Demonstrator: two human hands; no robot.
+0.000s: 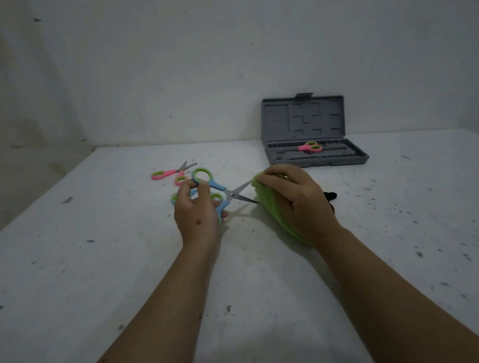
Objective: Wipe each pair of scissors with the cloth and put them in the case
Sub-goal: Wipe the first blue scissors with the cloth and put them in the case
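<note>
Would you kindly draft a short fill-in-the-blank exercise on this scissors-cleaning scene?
1. The left hand holds the open scissors with ____ handles.
2. The right hand grips a ____ cloth at the blade tips.
3. The pink scissors already in the grey case number ____.
4. The case's lid stands ____.

Missing words: blue; green; one; open
</note>
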